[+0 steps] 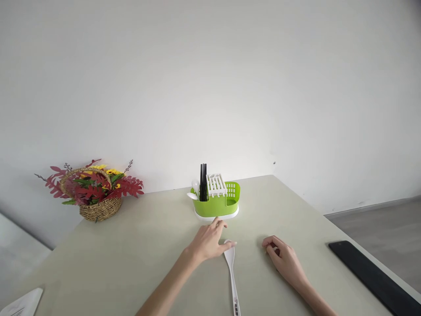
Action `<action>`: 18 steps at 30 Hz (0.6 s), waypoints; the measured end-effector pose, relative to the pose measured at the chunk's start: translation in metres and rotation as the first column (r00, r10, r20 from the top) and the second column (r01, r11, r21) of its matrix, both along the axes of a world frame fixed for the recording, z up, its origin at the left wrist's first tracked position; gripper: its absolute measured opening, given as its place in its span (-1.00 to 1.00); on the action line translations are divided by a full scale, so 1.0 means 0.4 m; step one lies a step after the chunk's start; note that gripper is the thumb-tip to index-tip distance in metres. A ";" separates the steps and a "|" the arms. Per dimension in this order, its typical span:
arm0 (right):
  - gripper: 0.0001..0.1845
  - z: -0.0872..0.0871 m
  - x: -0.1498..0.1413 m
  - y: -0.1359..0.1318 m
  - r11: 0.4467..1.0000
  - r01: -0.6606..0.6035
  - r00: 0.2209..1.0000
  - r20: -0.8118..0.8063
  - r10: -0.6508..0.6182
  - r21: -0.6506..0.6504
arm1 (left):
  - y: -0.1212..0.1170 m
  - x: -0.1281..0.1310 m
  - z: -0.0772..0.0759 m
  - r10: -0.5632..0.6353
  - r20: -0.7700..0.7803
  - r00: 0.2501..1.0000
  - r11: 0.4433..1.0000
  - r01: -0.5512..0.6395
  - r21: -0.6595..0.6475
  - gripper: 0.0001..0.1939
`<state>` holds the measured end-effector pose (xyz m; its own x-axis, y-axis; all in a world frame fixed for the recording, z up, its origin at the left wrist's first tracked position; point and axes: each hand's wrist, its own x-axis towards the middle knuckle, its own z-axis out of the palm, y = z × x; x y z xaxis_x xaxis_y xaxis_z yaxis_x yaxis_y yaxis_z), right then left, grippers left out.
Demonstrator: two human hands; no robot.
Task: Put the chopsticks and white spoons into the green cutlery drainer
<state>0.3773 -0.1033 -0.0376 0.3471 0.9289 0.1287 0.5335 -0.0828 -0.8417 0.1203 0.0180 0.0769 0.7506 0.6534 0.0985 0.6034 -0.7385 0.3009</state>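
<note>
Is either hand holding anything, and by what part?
Nothing appears held: the left hand is open, its thumb over the wide end of the white spoon; the right hand is loosely curled, nothing visible in it.

soft, fairly bright light — palest mid-wall, faint shadows, darker corners — wide-angle stretch at edges

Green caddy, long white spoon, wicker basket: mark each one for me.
Green caddy (212, 209): head view, front wall.
Long white spoon (233, 280): head view, handle.
Wicker basket (101, 210): head view, woven side.
</note>
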 end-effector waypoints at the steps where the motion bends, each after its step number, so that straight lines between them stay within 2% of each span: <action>1: -0.73 -0.001 0.000 0.001 1.000 -0.001 1.000 0.003 0.001 -0.001 | -0.004 0.007 -0.009 0.011 -0.019 1.000 1.000 -0.011 -0.027 -0.48; 5: -0.74 -0.002 -0.001 0.002 1.000 -0.002 1.000 0.005 0.002 -0.005 | -0.020 0.029 -0.029 0.031 -0.113 0.993 0.991 -0.046 -0.127 -0.38; 8: -0.74 -0.002 -0.002 0.002 1.000 -0.005 1.000 0.000 0.005 -0.003 | -0.031 0.041 -0.039 0.037 -0.161 0.986 0.986 -0.062 -0.154 -0.39; 14: -0.73 -0.003 -0.003 0.003 1.000 -0.005 1.000 -0.001 0.005 0.004 | -0.022 0.032 -0.046 -0.003 -0.134 0.991 0.962 -0.033 -0.272 -0.70; 16: -0.73 -0.003 -0.004 0.004 1.000 -0.002 1.000 -0.004 0.002 0.001 | -0.009 0.017 -0.043 -0.031 -0.087 0.996 0.934 -0.002 -0.358 -0.81; 18: -0.74 -0.004 -0.005 0.004 1.000 -0.001 1.000 -0.003 0.001 -0.001 | 0.004 -0.002 -0.036 -0.023 -0.033 0.999 0.879 0.004 -0.477 -0.81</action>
<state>0.3755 -0.1017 -0.0391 0.3469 0.9292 0.1271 0.5311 -0.0829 -0.8433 0.1196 0.0197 0.0626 0.7567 0.6041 -0.2500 0.6117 -0.5193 0.5968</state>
